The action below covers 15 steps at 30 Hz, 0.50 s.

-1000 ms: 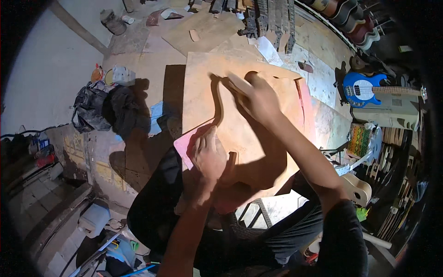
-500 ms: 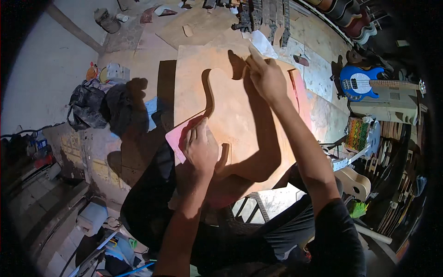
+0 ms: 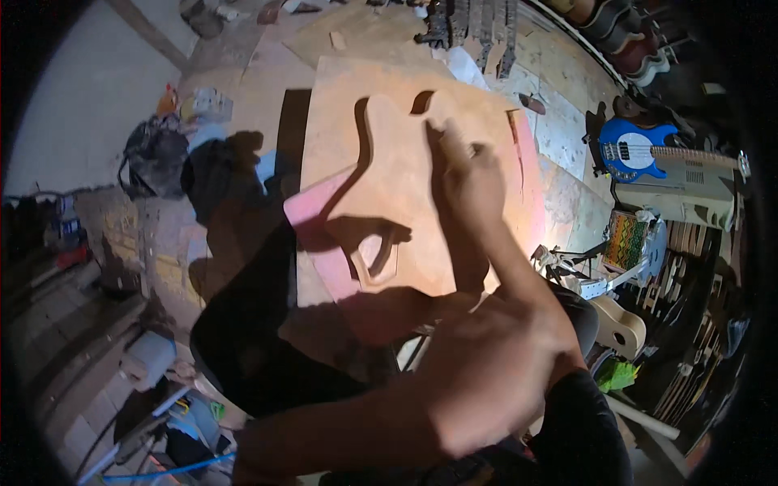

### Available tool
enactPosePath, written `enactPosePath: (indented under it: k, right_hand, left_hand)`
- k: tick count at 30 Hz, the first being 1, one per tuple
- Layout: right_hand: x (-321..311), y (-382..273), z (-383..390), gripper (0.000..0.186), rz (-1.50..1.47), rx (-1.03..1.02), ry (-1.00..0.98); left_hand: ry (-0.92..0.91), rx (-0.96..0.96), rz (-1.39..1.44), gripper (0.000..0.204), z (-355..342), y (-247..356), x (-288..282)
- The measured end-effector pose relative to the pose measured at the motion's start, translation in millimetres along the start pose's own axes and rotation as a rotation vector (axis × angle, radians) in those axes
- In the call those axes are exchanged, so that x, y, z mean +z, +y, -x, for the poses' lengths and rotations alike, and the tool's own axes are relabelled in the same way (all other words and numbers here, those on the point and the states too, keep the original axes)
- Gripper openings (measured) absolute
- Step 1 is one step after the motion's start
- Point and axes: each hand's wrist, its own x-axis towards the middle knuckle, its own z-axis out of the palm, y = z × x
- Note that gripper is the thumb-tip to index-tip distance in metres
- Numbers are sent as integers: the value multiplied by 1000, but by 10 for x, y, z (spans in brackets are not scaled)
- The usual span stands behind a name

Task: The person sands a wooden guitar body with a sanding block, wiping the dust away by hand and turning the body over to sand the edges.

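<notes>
A bare wooden guitar body [image 3: 397,190] with two horns and a cutout near its lower end lies on a large pale board [image 3: 336,105]. My right hand [image 3: 478,188] is at its right horn, fingers closed and blurred, pointing along the edge; what they hold, if anything, I cannot make out. My left hand [image 3: 510,356] is lifted off the wood and crosses in front of me to my right forearm; motion smears its fingers. Under the body, pink-edged sheet [image 3: 312,204] sticks out on the left.
A blue bass guitar [image 3: 636,151] stands at the right, with an acoustic guitar body [image 3: 620,326] below it. Guitar necks [image 3: 486,32] lie at the far side. A black bag [image 3: 154,158] sits on the left, and a pale jug [image 3: 150,360] at the lower left.
My left hand has let go of the guitar body's left side and swung across to my right arm. My right hand has slid nearer to me along the right horn.
</notes>
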Motion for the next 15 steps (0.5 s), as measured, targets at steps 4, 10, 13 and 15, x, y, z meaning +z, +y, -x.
enactPosePath:
  k: [4,10,13,15]
  right_hand:
    - [-181,-117,513,52,-270,-226,-77]
    - [57,325,254,44,5,10,-33]
    - [-24,-243,879,48,-88,-201,-250]
    - [-267,-349,1124,49,-355,-288,-272]
  left_hand:
    - [-217,186,222,27,-14,565,186]
    - [-486,136,146,21,-271,974,-92]
    - [-586,43,50,27,-415,1062,-313]
    - [-635,-7,4,33,-353,1083,-267]
